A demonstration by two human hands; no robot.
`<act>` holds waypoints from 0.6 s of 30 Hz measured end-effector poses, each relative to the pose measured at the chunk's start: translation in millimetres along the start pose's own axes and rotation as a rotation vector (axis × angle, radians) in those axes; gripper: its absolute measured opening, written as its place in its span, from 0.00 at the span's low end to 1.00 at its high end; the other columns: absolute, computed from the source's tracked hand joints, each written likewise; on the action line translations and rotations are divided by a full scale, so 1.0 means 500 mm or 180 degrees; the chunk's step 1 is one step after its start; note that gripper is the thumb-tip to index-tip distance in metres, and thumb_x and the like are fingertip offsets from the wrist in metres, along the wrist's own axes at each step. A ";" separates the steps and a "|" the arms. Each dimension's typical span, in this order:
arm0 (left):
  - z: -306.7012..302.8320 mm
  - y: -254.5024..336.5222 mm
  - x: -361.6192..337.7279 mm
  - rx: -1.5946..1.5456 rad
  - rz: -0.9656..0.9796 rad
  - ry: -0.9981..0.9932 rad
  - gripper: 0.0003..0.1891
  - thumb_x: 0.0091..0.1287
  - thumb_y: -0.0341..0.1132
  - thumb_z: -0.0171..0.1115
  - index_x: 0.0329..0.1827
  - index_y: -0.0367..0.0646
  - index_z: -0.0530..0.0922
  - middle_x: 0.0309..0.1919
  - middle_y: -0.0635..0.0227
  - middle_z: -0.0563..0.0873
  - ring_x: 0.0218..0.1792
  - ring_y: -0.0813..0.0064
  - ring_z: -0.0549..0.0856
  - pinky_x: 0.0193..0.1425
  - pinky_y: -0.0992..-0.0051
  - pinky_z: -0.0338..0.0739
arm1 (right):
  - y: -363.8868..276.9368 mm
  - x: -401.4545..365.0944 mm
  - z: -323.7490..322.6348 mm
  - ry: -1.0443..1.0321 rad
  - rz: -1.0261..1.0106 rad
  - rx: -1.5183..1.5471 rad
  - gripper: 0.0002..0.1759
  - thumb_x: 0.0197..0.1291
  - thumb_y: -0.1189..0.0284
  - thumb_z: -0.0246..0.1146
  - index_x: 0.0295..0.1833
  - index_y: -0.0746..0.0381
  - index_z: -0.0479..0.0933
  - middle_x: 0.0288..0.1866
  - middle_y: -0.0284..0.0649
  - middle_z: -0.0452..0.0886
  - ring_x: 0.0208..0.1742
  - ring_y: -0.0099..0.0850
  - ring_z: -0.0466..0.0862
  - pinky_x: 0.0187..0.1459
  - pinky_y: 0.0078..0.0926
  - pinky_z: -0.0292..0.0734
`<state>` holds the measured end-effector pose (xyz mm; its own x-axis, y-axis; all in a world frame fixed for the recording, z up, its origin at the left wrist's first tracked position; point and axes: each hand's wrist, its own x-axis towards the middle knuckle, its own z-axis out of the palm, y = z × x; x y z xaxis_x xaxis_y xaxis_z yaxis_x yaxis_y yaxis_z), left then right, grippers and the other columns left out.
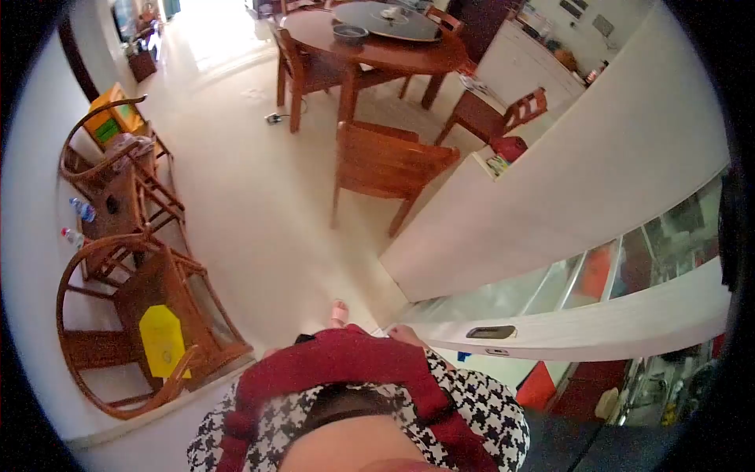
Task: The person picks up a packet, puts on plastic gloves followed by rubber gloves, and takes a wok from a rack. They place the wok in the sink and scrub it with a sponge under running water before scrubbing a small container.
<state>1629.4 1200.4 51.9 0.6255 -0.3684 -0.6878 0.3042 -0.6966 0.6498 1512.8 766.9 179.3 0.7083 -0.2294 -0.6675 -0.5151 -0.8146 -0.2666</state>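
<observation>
Neither my left hand nor my right hand can be made out. At the bottom lies my own clothing, a dark red garment (338, 358) over black-and-white houndstooth cloth (487, 401). Beyond its hem shows a foot in a pink slipper (339, 313). A second skin-toned shape (406, 335), too blurred to name, peeks out to the right of it. Close on my right stands a white door (582, 330) with glass panes and a recessed handle (491, 332). No hand is seen touching it.
Wooden armchairs line the left wall; a yellow board (163, 341) lies on the nearest armchair (208, 358). Plastic bottles (82, 209) stand between them. Ahead are a wooden chair (385, 161) and a round table (307, 30). A white partition (566, 173) borders the right; a plug (273, 119) lies on the floor.
</observation>
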 end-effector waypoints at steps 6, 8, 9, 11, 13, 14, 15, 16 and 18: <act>-0.171 0.103 0.141 -0.0333 0.0206 -0.0099 0.13 0.58 0.38 0.58 0.36 0.37 0.80 0.29 0.53 0.84 0.34 0.62 0.84 0.39 0.70 0.76 | -0.147 0.029 -0.151 0.0939 0.0781 0.0367 0.17 0.52 0.59 0.58 0.38 0.61 0.80 0.37 0.48 0.82 0.41 0.44 0.81 0.43 0.38 0.74; -0.210 0.167 0.174 -0.0562 0.0288 -0.0002 0.12 0.58 0.38 0.58 0.37 0.37 0.81 0.30 0.53 0.84 0.34 0.62 0.84 0.39 0.69 0.76 | -0.156 0.040 -0.221 0.1135 0.0700 0.0449 0.17 0.52 0.59 0.58 0.37 0.61 0.80 0.36 0.48 0.82 0.40 0.44 0.81 0.42 0.39 0.74; -0.214 0.186 0.188 -0.0767 0.0339 0.0032 0.12 0.58 0.38 0.58 0.37 0.37 0.81 0.30 0.53 0.84 0.34 0.62 0.84 0.39 0.69 0.76 | -0.135 0.027 -0.243 0.1274 0.0589 0.0243 0.17 0.52 0.58 0.58 0.36 0.61 0.80 0.36 0.48 0.81 0.39 0.44 0.81 0.42 0.40 0.74; -0.241 0.240 0.231 -0.1172 0.0413 0.0047 0.12 0.58 0.38 0.58 0.37 0.37 0.81 0.30 0.53 0.84 0.34 0.62 0.84 0.39 0.69 0.76 | -0.122 0.019 -0.263 0.1362 0.0538 0.0101 0.17 0.52 0.58 0.58 0.36 0.61 0.79 0.36 0.47 0.81 0.38 0.44 0.80 0.41 0.41 0.74; -0.257 0.376 0.217 -0.0133 0.0597 0.0254 0.10 0.58 0.37 0.59 0.36 0.39 0.81 0.30 0.53 0.84 0.34 0.63 0.84 0.39 0.70 0.76 | -0.055 0.042 -0.302 0.1889 0.0104 0.0175 0.18 0.53 0.57 0.57 0.35 0.62 0.78 0.36 0.47 0.80 0.38 0.45 0.80 0.40 0.42 0.73; -0.253 0.465 0.203 0.0804 0.0773 0.0456 0.09 0.58 0.35 0.59 0.35 0.40 0.81 0.31 0.53 0.84 0.34 0.63 0.84 0.39 0.70 0.75 | -0.036 0.037 -0.332 0.1945 0.0120 0.0256 0.18 0.53 0.57 0.57 0.35 0.62 0.78 0.36 0.47 0.80 0.38 0.45 0.80 0.40 0.42 0.73; -0.211 0.521 0.182 0.0920 0.0801 0.0454 0.09 0.58 0.35 0.59 0.35 0.40 0.81 0.31 0.53 0.84 0.34 0.63 0.84 0.39 0.70 0.75 | 0.006 -0.012 -0.352 0.2273 0.0413 0.0484 0.17 0.54 0.57 0.57 0.35 0.61 0.77 0.35 0.46 0.80 0.37 0.45 0.79 0.40 0.42 0.73; -0.195 0.556 0.182 0.0910 0.0883 0.0340 0.09 0.56 0.36 0.61 0.35 0.40 0.81 0.30 0.54 0.84 0.34 0.63 0.84 0.40 0.69 0.75 | 0.012 -0.050 -0.375 0.2589 0.0750 0.0668 0.17 0.55 0.58 0.56 0.35 0.61 0.76 0.34 0.46 0.79 0.37 0.45 0.79 0.39 0.42 0.72; -0.188 0.613 0.211 0.0954 0.1061 0.0102 0.10 0.55 0.36 0.62 0.35 0.40 0.81 0.30 0.55 0.85 0.33 0.63 0.84 0.40 0.68 0.76 | -0.018 -0.120 -0.455 0.2955 0.0615 0.0968 0.10 0.57 0.65 0.55 0.37 0.60 0.76 0.33 0.46 0.78 0.39 0.45 0.79 0.40 0.43 0.74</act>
<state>1856.1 1005.8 208.8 0.6775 -0.5869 -0.4433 -0.1363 -0.6925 0.7085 1584.7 666.8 379.9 0.6293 -0.7752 0.0555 -0.6711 -0.5780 -0.4642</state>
